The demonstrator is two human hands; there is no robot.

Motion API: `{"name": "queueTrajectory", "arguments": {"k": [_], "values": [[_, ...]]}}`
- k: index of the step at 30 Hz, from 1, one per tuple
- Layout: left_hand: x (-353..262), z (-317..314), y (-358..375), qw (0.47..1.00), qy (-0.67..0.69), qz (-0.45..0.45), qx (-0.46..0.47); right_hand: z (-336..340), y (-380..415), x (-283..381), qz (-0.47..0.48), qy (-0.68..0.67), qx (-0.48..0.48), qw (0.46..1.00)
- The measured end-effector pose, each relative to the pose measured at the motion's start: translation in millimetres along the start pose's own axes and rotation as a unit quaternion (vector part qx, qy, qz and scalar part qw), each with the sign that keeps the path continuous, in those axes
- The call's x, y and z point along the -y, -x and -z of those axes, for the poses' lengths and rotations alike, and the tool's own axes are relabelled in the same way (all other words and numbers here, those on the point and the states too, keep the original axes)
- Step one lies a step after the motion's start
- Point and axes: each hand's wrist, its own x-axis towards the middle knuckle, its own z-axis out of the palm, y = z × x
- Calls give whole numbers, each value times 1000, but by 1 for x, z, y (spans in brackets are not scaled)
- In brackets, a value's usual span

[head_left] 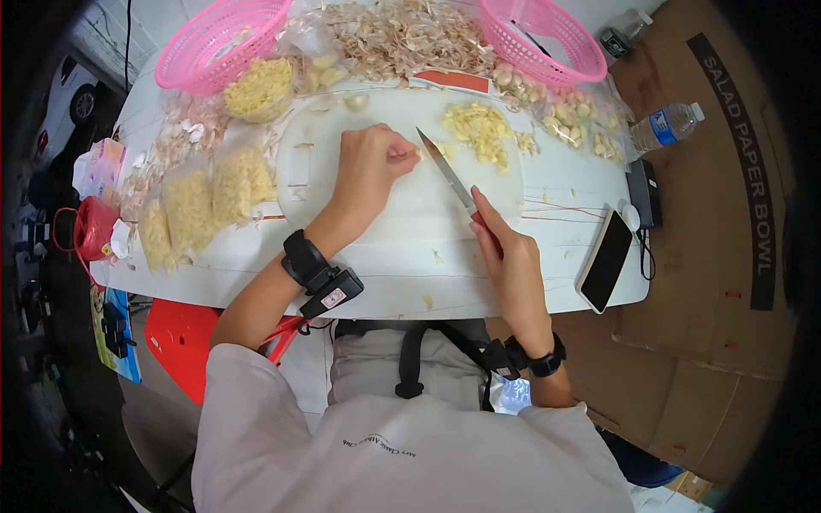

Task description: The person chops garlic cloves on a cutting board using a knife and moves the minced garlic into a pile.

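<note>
My right hand [506,248] is closed around the handle of a knife [445,169], whose blade points up and to the left over the white cutting board [393,231]. Beside the blade tip, my left hand [375,161] is closed, its fingertips pinched on a small pale piece that looks like garlic, mostly hidden by the fingers. A pile of sliced garlic [481,132] lies on the board's right part, just beyond the knife. One whole pale clove [356,103] rests near the board's far edge.
Pink baskets [201,51] and garlic skins [393,38] line the far side. Bags of chopped garlic [188,205] lie at the left, bags of cloves [569,118] at the right. A phone [605,261] and a water bottle [667,128] are farther right.
</note>
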Motion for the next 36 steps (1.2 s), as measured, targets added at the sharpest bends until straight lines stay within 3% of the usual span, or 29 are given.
{"name": "queueTrajectory", "arguments": {"k": [20, 26, 31, 36], "values": [[-1, 2, -1, 999, -38, -16, 17, -3, -4, 6, 18, 26, 1, 999], [0, 1, -1, 999, -39, -22, 17, -7, -9, 8, 32, 63, 15, 997], [1, 1, 0, 999, -39, -26, 13, -20, -10, 1, 41, 168, 27, 985], [0, 1, 1, 998, -49, -40, 10, -24, -9, -3, 49, 164, 13, 985]]}}
